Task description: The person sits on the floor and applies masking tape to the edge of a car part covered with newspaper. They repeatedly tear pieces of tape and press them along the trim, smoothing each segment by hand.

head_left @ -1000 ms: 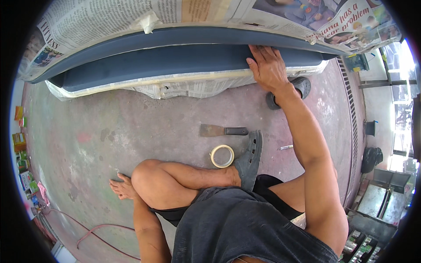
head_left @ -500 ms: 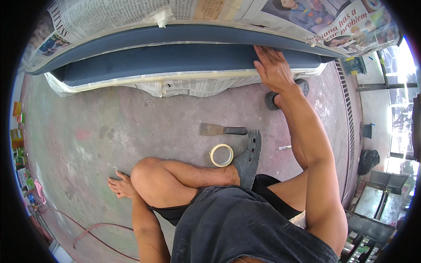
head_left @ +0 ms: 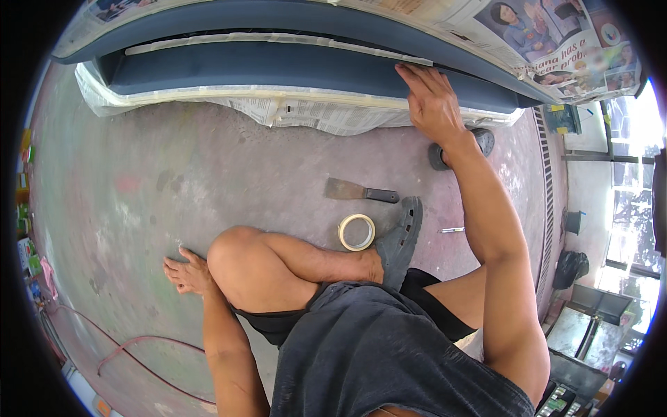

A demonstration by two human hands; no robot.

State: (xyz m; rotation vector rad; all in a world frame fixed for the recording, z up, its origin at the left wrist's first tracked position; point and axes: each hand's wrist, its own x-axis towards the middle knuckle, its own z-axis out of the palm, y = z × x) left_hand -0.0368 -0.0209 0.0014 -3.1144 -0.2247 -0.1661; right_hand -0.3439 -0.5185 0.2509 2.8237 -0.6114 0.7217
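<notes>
Head view, a workshop: a stained concrete floor [head_left: 229, 160] spreads beneath a seated worker, with a drain grating [head_left: 548, 201] along its right side and a dark bin [head_left: 575, 222] and black bag [head_left: 571, 270] beyond. Newspaper sheets [head_left: 417, 17] cover the far side. Below them an upper blue strip [head_left: 313, 21] bows across the picture, bent partly by the fisheye lens.

Just under that lies the long blue panel [head_left: 278, 66], straight ahead of the worker, its long axis running left to right, crosswise to the outstretched right arm. The right hand [head_left: 434, 104] is the nearer by far, laid flat and fingers close together, its tips at the panel's upper edge (no object shows in its grip, though the palm is hidden). Most of the panel's length extends to that hand's left. The left hand [head_left: 189, 272] rests well apart on the floor beside the bent knee, fingers spread, seemingly without a load.

Between worker and panel lie a scraper [head_left: 361, 190], a roll of tape [head_left: 342, 233] just beside a grey clog [head_left: 401, 243], and, smallest, a slim pen-like object [head_left: 451, 229].
</notes>
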